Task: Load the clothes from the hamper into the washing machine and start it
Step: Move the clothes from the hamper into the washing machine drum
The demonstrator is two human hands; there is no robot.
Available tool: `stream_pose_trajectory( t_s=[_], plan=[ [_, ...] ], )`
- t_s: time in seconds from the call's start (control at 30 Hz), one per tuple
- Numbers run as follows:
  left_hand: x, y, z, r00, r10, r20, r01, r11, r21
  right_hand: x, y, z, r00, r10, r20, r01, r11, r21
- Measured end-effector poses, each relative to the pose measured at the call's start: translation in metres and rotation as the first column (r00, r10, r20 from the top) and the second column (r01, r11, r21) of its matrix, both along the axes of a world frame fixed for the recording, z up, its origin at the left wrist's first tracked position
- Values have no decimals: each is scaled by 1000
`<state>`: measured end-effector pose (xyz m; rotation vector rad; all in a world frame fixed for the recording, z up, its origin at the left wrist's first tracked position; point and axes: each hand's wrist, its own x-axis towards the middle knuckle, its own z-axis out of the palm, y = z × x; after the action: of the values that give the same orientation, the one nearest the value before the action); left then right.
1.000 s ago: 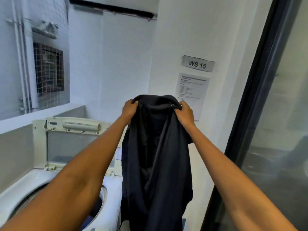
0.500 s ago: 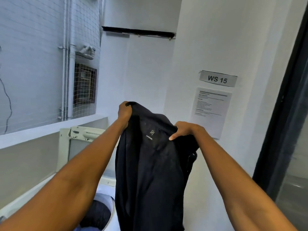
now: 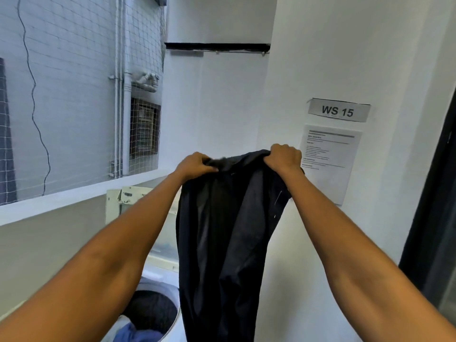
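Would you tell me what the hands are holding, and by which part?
Both the left hand and right hand grip the dark fabric garment by its top edge.

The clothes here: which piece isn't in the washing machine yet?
The long dark garment, held up by its top edge in the left hand and right hand. The dark bundle and blue piece already lie in the drum.

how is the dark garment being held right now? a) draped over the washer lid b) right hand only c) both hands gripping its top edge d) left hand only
c: the left hand and right hand each grip the top edge of the dark garment, which hangs down beside the open washing machine.
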<state>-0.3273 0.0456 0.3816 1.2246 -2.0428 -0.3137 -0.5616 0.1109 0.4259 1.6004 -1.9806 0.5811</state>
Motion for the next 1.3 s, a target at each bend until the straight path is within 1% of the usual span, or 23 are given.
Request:
stream_pose_trajectory(
  t_s=[0.07,0.13,0.2,0.27,0.33,0.4,0.47,0.5,0.53,0.57,0.6,0.63,0.67,0.73,0.8,0.9,0.93,0.97,1.0,1.07,1.1,1.23,1.3],
  plan=[
    [-7,4,3,964,97,-246,-127,986,-109,-6,2,-2,991,-42,-130,53,996,78],
    [-17,6,5,916,111,-386,-155,984,-85,-11,1,-4,993,-32,-111,55,976,212],
    [-25,5,7,857,105,-504,-136,990,-24,-15,-4,-4,998,9,57,-30,921,389],
    [-25,7,9,796,82,-600,-92,996,14,-19,-7,0,962,34,271,-164,865,474],
    [-25,7,6,757,60,-650,-56,998,27,-24,-8,6,931,57,362,-211,890,404],
    [-27,6,5,729,41,-683,-30,999,29,-24,-9,11,895,102,433,-217,950,224],
    [-32,4,6,626,29,-779,13,999,48,-18,-11,17,792,247,558,-275,961,-36],
    [-36,6,8,543,28,-839,57,996,70,-12,-11,21,702,353,619,-341,929,-144],
    [-40,10,9,479,26,-878,117,989,94,-3,-9,25,577,455,678,-426,876,-225],
    [-45,12,10,483,4,-876,199,973,114,6,-6,30,437,524,731,-508,815,-280],
    [-50,14,11,541,-65,-839,299,947,119,13,-2,35,327,567,756,-575,755,-317],
    [-56,18,9,579,-160,-800,415,902,119,18,2,39,263,597,758,-627,703,-335],
    [-62,21,7,587,-236,-774,506,853,124,21,4,41,236,619,749,-670,662,-336],
    [-71,32,8,566,-262,-782,580,800,151,20,6,40,215,630,747,-730,612,-306],
    [-77,38,11,497,-220,-840,573,810,127,16,8,29,163,595,787,-773,572,-273],
    [-89,39,13,328,-143,-934,445,895,19,9,13,-11,1,580,815,-732,555,-394],
    [-93,37,14,257,-95,-962,392,920,14,8,16,-30,-8,579,816,-699,580,-419],
    [-97,35,16,198,-52,-979,344,939,20,8,20,-52,33,562,827,-689,611,-388],
    [-99,33,18,153,-20,-988,316,948,30,10,23,-75,109,528,842,-706,637,-308],
    [-103,34,24,120,13,-993,310,950,50,15,26,-125,267,433,861,-729,675,-114],
    [-104,34,26,112,22,-993,323,945,58,17,26,-149,305,383,872,-722,690,-50],
    [-99,38,32,64,45,-997,331,941,63,45,25,-212,282,205,937,-737,672,75],
    [-83,32,30,47,68,-997,283,956,78,54,20,-222,255,153,955,-696,715,71]
  ],
)
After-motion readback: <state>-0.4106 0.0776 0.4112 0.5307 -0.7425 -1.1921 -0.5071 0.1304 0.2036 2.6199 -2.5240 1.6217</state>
